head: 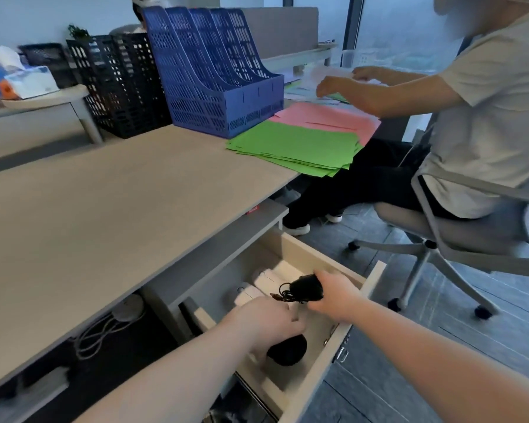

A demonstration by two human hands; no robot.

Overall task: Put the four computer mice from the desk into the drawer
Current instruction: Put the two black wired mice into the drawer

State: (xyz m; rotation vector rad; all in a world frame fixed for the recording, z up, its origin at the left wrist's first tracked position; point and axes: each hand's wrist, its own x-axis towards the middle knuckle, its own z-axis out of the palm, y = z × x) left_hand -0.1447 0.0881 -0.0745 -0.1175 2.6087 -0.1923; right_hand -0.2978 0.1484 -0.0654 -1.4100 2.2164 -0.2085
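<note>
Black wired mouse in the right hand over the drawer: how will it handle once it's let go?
The black mouse fits inside the right hand, so it is probably light. Its cable hangs bunched and loose, so it is likely floppy and may snag on the drawer wall. The glossy rounded shell could slide a little.

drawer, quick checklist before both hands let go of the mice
1. Drawer pulled open: ok.
2. Right hand over the drawer, holding the corded black mouse: ok.
3. Left hand low inside, on the second black mouse: ok.
4. Cable bundled at the mouse, not trailing over the rim: ok.
5. Two white mice already inside: ok.
6. No mouse left on the desk: ok.
</note>
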